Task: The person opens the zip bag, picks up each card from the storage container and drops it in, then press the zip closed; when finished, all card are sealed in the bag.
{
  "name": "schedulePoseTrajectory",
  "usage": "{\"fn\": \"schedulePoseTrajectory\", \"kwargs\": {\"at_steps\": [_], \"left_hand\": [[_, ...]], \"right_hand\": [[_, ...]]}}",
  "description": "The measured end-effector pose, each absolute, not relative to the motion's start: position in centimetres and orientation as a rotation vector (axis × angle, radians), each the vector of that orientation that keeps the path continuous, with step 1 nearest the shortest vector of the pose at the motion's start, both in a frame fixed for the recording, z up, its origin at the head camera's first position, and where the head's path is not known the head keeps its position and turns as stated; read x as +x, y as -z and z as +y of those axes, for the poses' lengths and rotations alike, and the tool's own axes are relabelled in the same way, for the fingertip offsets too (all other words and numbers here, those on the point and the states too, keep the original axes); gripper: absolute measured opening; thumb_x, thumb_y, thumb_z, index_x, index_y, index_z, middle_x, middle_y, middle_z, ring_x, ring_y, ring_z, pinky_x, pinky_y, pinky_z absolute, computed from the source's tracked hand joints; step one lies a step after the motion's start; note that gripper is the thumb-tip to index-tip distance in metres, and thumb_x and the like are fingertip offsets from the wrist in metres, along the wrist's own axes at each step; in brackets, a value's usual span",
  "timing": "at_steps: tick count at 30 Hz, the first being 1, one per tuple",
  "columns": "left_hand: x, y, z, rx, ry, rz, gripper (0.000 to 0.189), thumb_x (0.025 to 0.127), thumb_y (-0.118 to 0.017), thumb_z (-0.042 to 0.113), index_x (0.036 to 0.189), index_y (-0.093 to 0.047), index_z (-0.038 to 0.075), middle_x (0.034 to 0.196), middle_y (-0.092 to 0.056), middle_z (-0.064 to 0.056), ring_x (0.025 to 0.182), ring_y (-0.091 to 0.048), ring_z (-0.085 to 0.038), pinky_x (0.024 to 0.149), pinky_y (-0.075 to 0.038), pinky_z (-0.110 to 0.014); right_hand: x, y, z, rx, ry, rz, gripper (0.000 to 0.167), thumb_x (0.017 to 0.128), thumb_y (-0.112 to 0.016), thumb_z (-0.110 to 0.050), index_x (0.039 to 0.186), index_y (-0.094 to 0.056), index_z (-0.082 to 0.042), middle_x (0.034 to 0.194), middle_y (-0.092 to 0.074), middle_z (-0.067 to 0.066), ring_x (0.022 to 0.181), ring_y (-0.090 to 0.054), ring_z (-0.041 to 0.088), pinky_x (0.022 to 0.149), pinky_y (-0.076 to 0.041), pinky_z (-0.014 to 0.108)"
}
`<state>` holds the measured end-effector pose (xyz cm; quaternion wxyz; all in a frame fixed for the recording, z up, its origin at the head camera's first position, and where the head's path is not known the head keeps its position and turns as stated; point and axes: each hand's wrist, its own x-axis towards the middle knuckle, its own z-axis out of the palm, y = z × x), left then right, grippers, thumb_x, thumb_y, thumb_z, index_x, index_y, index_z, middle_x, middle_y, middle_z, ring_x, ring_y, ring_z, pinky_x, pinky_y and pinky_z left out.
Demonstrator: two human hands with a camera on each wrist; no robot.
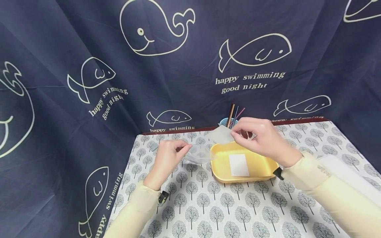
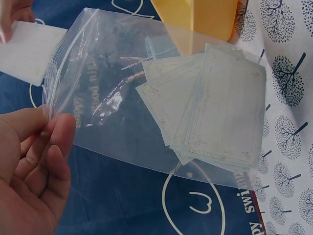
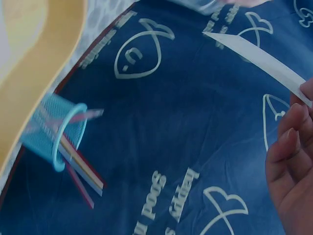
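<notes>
My left hand (image 1: 170,155) pinches a clear zip bag (image 2: 117,88) by its zip edge. Inside the bag, several pale cards (image 2: 227,107) with fine printed borders lie fanned at the bottom end. Between thumb and fingers, my right hand (image 1: 262,137) grips a white card (image 1: 221,135) by one edge, outside the bag and near its mouth in the left wrist view. Below the right hand stands a yellow tray (image 1: 262,165), and another white card (image 1: 239,165) lies in it.
Behind the tray, a blue mesh cup (image 3: 54,129) holds several pencils (image 1: 230,115). A small grey object (image 1: 154,147) lies beyond the left hand. At the right is a white sheet-like thing (image 1: 348,172). A dark blue curtain (image 1: 178,82) hangs along the table's back.
</notes>
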<state>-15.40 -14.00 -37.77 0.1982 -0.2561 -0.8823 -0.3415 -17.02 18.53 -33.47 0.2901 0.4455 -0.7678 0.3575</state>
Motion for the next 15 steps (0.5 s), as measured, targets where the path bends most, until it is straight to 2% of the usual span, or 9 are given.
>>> {"fn": "schedulePoseTrajectory", "kwargs": {"at_steps": [5,10,15], "left_hand": [[-15.3,37.9,-14.1,-0.710,0.956,-2.466,0.007,0.094,-0.080,0.013,0.087,-0.082,0.010,0.084,-0.079,0.000,0.066,-0.068,-0.004,0.062,-0.056,-0.020],[-15.3,37.8,-14.0,-0.713,0.949,-2.464,0.007,0.094,-0.080,0.013,0.088,-0.082,0.010,0.085,-0.079,-0.001,0.067,-0.069,-0.004,0.063,-0.056,-0.019],[-15.3,37.6,-13.8,-0.717,0.941,-2.472,0.008,0.094,-0.080,0.014,0.089,-0.082,0.009,0.086,-0.079,-0.002,0.066,-0.069,-0.004,0.063,-0.056,-0.018]], "right_hand": [[-16.5,33.5,16.9,1.266,-1.061,-1.989,0.020,0.083,-0.076,0.001,0.094,-0.076,-0.015,0.084,-0.066,-0.011,0.069,-0.056,0.007,0.058,-0.042,0.017],[-16.1,34.1,15.6,1.311,-1.060,-1.999,0.017,0.086,-0.073,-0.002,0.094,-0.075,-0.017,0.087,-0.066,-0.012,0.065,-0.055,0.005,0.054,-0.043,0.016],[-16.1,35.5,14.9,1.297,-0.992,-2.089,0.014,0.089,-0.072,-0.005,0.094,-0.075,-0.018,0.092,-0.066,-0.015,0.066,-0.056,0.003,0.056,-0.045,0.018]]}}
